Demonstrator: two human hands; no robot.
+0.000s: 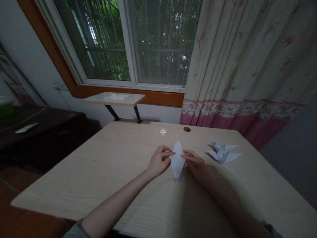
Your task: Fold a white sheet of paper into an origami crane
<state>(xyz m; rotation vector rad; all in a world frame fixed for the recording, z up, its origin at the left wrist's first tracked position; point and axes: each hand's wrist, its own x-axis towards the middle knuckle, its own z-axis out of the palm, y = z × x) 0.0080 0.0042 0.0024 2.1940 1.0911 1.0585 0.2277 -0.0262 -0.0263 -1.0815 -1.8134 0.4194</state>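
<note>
A folded white paper piece [177, 161], long and diamond-shaped, lies on the light wooden table [111, 172]. My left hand [159, 161] pinches its left edge with curled fingers. My right hand [195, 162] presses its fingertips together on the right edge. Both hands meet at the paper's middle fold.
Two finished paper cranes [223, 152] sit on the table right of my hands. A cable hole [187, 129] is near the table's far edge. A small shelf [116, 98] juts out under the window. A floral curtain [247, 66] hangs at the right, a dark cabinet [44, 129] stands left.
</note>
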